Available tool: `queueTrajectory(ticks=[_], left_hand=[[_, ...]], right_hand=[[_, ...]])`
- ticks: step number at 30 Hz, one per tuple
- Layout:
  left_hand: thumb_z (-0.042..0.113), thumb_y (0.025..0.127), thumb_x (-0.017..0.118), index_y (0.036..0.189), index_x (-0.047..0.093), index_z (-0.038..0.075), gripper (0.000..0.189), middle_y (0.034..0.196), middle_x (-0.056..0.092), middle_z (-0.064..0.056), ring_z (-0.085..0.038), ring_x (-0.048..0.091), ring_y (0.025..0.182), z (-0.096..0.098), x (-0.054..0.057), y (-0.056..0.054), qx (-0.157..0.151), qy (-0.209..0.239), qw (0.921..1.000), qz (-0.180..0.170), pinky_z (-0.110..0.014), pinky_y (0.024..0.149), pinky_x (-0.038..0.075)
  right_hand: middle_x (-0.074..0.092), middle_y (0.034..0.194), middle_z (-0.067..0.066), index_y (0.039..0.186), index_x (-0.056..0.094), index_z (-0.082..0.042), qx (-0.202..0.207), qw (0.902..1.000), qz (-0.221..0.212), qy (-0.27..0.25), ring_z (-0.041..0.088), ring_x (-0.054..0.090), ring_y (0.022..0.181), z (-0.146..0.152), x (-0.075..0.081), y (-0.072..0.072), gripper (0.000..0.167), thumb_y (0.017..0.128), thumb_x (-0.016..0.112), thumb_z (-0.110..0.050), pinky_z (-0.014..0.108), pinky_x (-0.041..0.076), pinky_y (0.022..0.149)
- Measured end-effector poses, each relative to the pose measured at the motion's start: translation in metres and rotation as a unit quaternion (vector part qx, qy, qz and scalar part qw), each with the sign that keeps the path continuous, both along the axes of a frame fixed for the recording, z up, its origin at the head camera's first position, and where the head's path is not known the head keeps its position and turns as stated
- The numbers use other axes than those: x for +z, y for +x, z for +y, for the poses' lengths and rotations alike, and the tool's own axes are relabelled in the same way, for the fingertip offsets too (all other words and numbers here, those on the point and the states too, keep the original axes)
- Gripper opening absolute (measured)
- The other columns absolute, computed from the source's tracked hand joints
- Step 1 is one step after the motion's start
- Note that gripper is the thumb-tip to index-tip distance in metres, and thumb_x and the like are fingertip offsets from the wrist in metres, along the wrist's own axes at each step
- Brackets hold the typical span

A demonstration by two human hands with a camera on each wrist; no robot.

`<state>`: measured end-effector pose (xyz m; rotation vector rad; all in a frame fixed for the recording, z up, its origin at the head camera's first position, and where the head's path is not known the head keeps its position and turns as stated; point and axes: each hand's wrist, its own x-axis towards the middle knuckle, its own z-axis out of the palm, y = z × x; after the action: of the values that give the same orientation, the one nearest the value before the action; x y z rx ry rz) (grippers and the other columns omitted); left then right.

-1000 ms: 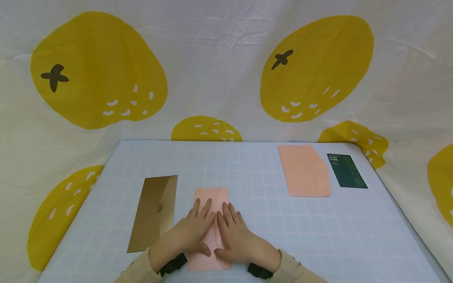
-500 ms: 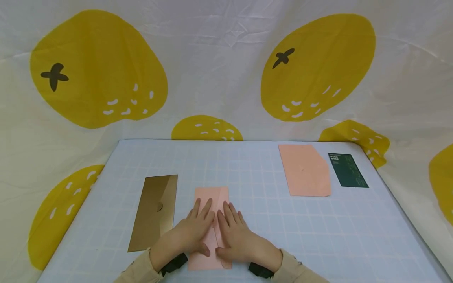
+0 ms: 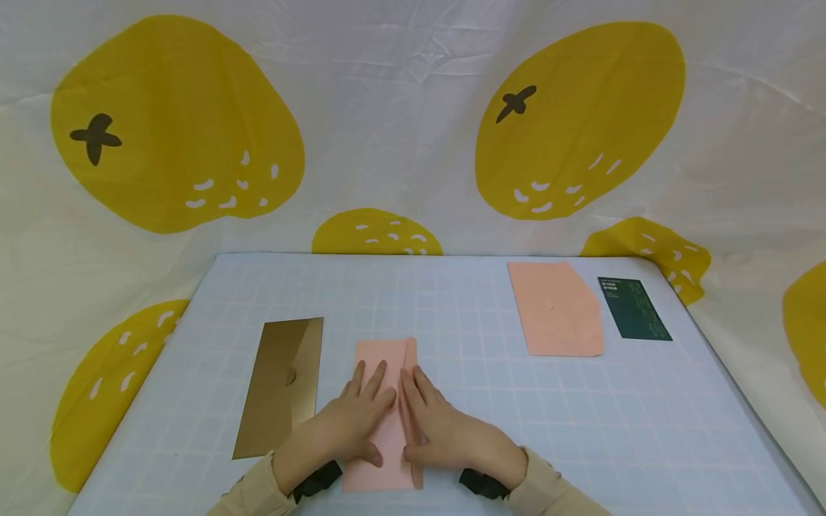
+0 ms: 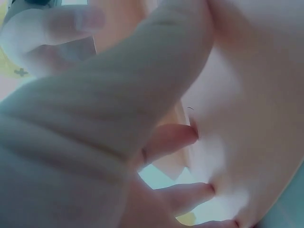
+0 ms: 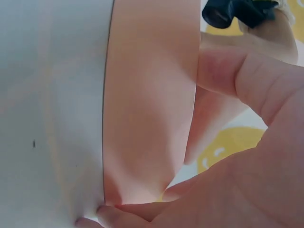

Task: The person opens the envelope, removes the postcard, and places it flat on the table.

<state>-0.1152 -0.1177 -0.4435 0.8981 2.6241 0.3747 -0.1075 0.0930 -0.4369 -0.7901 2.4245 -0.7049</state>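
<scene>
A pink envelope (image 3: pixel 377 351) lies lengthwise in front of me. My left hand (image 3: pixel 355 419) rests on its body with the fingers spread and straight. Along the envelope's right side a narrow long flap (image 3: pixel 411 351) is tilted up. My right hand (image 3: pixel 439 426) is at this flap, fingers extended toward the far end and thumb nearer me. In the right wrist view the raised flap (image 5: pixel 147 95) has the thumb (image 5: pixel 221 71) against its upper edge, while fingertips (image 5: pixel 109 213) touch its far end. The left wrist view shows the fingertips (image 4: pixel 206 189) pressing on the pink paper.
To the left lies a gold envelope (image 3: pixel 274 387), partly behind the left forearm. At the back right are another pink envelope (image 3: pixel 555 315) and a dark green card (image 3: pixel 635 308). A pale grid-patterned cloth (image 3: pixel 581 430) covers the table; a fruit-print curtain (image 3: pixel 400 143) hangs behind.
My right hand has shifted slightly right, and the long flap, flat before, now stands partly raised. My left hand stays in nearly the same place on the envelope.
</scene>
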Motion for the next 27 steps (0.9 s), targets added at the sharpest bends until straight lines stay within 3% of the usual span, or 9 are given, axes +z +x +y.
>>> queueTrajectory(ticks=[5, 15, 20, 27], left_hand=[[0.038, 0.066, 0.091, 0.120, 0.044, 0.010, 0.077, 0.158, 0.017, -0.031, -0.062, 0.012, 0.139, 0.000, 0.000, 0.001, 0.002, -0.002, 1.0000, 0.000, -0.065, 0.101, 0.038], [0.036, 0.062, 0.094, 0.111, 0.044, 0.014, 0.074, 0.159, 0.018, -0.027, -0.059, 0.013, 0.141, -0.002, 0.002, -0.002, 0.016, -0.006, 0.9998, -0.006, -0.062, 0.100, 0.041], [0.035, 0.062, 0.094, 0.109, 0.043, 0.015, 0.073, 0.159, 0.018, -0.027, -0.059, 0.014, 0.141, -0.003, 0.002, -0.002, 0.012, 0.001, 0.9999, -0.005, -0.062, 0.096, 0.044], [0.037, 0.064, 0.092, 0.110, 0.042, 0.015, 0.071, 0.160, 0.015, -0.028, -0.059, 0.011, 0.141, -0.004, -0.001, -0.005, 0.001, -0.004, 0.9998, -0.019, -0.063, 0.102, 0.037]], right_hand=[[-0.005, 0.164, 0.022, 0.159, -0.001, -0.008, 0.003, 1.0000, -0.005, -0.006, 0.034, 0.011, 0.149, 0.003, 0.004, -0.002, 0.101, 0.089, 0.067, -0.032, 0.051, 0.032, 0.111], [0.005, 0.161, 0.029, 0.154, 0.013, 0.008, 0.000, 0.9989, 0.047, -0.008, 0.039, 0.012, 0.148, 0.012, 0.016, -0.004, 0.091, 0.090, 0.068, -0.024, 0.053, 0.028, 0.113], [0.006, 0.160, 0.031, 0.150, 0.020, 0.014, -0.010, 0.9985, 0.053, -0.003, 0.041, 0.010, 0.148, 0.019, 0.020, -0.007, 0.085, 0.090, 0.068, -0.022, 0.052, 0.026, 0.114], [0.003, 0.161, 0.029, 0.148, 0.028, 0.014, -0.006, 0.9979, 0.061, 0.018, 0.042, 0.007, 0.149, 0.023, 0.016, -0.012, 0.084, 0.086, 0.072, -0.021, 0.054, 0.023, 0.115]])
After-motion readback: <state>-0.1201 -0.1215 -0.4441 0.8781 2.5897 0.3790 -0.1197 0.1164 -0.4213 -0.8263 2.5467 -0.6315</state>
